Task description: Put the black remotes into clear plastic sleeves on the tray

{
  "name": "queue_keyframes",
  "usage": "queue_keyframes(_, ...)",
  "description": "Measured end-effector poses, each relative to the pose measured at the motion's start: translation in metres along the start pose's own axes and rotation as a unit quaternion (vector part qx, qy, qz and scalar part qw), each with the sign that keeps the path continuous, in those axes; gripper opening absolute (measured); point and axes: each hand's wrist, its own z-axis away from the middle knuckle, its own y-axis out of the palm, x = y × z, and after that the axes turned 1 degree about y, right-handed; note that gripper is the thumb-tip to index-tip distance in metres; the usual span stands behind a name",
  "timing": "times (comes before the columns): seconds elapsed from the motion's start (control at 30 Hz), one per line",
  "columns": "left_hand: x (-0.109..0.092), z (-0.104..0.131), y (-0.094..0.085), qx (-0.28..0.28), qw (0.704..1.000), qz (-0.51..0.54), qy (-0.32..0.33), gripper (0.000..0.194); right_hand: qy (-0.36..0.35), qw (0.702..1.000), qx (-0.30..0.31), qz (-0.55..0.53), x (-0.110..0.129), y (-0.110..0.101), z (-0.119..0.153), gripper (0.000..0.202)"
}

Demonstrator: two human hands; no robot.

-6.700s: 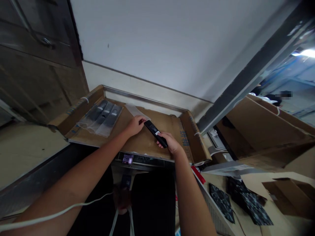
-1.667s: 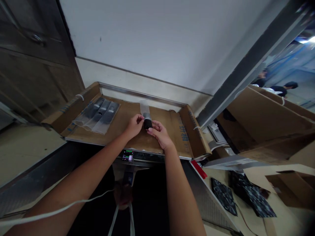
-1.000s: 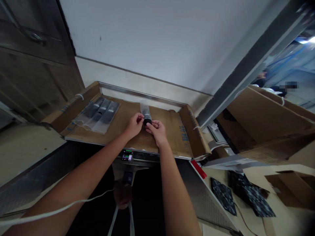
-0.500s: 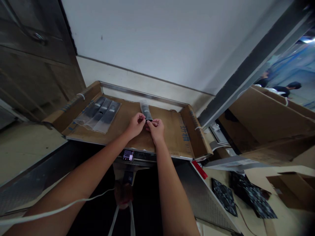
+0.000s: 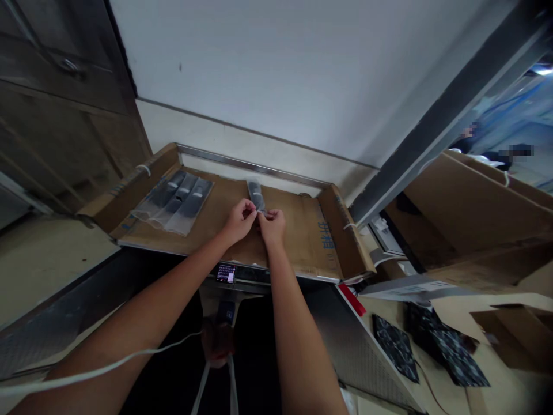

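Note:
A clear plastic bag with a dark item inside (image 5: 256, 195) lies on the cardboard, its long side pointing away from me. My left hand (image 5: 240, 221) pinches the near end of the bag between thumb and fingers. Right beside it, my right hand (image 5: 272, 227) has its thumb and fingers closed on the same end. The fingertips nearly meet and cover part of the bag's edge. To the left, several similar bags with dark items (image 5: 175, 199) lie side by side, with white bands on the items.
Cardboard with raised sides (image 5: 345, 230) lines the work surface. A small lit screen (image 5: 226, 273) sits at its front edge, and a wall (image 5: 259, 80) rises behind. Large cardboard boxes (image 5: 484, 213) and dark patterned bags (image 5: 449, 346) are to the right. People work in the far background.
The dark item has slid away from me, deeper into the bag. Its dark end no longer shows between my fingers, where clear plastic is now pinched. My right hand shifted slightly left.

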Motion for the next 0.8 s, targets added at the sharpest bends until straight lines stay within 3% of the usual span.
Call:
queue_keyframes(0.17,-0.001,0.001,0.000,0.003,1.000,0.013,-0.009,0.010,0.000,0.996,-0.003,0.089,0.002,0.001,-0.005,0.030)
queue_keyframes(0.37,0.000,0.003,0.001,0.008,1.000,0.001,-0.001,0.011,0.023,0.995,0.004,0.100,0.002,0.002,-0.010,0.026)
queue_keyframes(0.63,-0.007,0.009,0.004,-0.007,0.983,-0.183,0.016,0.027,-0.017,0.995,0.005,0.096,0.002,0.001,-0.010,0.019)
queue_keyframes(0.8,-0.012,0.010,0.005,-0.012,0.966,-0.256,0.028,0.022,-0.045,0.994,0.040,0.092,0.000,-0.001,-0.007,0.014)
